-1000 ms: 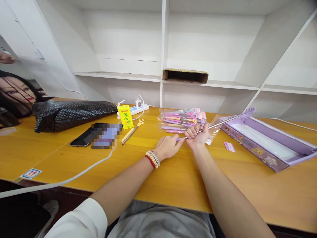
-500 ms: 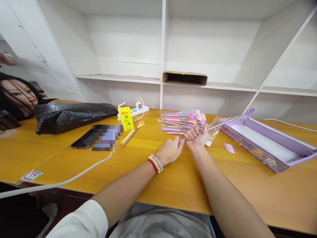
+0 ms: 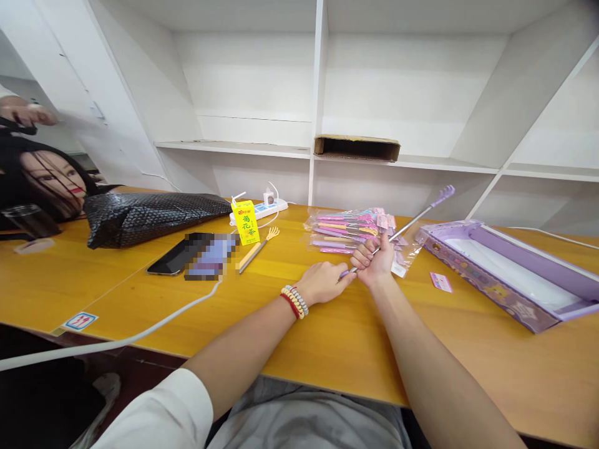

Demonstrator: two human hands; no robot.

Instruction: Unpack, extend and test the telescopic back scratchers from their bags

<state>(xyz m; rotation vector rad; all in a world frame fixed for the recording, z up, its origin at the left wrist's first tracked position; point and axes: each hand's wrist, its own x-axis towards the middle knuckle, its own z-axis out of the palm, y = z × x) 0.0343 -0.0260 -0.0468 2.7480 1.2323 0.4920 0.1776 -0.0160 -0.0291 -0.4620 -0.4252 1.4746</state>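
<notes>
**Two Hands on an Extended Back Scratcher at a Yellow Desk**

A telescopic back scratcher [image 3: 406, 224] with a purple claw head rises at a slant above the desk [image 3: 327, 337], its thin metal rod running from the hands up and to the right, the claw ending in the air over the near end of the purple box [image 3: 510, 274]. The right hand [image 3: 377, 257] is closed in a fist around the lower part of the rod. The left hand [image 3: 322, 282], wearing beaded bracelets [image 3: 292, 301] at the wrist, pinches the purple handle tip just beside that fist, fingers narrowed on it.

Just behind the scratcher lies a pile of packaged scratchers [image 3: 349, 229] in clear sleeves, pink, purple and yellow. A small pink label [image 3: 440, 282] lies on the wood to the right of the scratcher, between the hands and the purple box, which sits open with a white lining.

To the left of the scratcher rest a loose yellow scratcher [image 3: 259, 246], a yellow drink carton [image 3: 247, 222] with a straw, a white power strip [image 3: 262, 209] and a dark phone [image 3: 174, 262]. A white cable [image 3: 140, 333] runs across the desk's near left part. Farther left lies a black woven bag [image 3: 150, 215]. White shelves [image 3: 318, 100] stand behind the scratcher, a cardboard box [image 3: 358, 147] lying on one. At the far left edge another person's hand [image 3: 25, 112] shows, blurred.
</notes>
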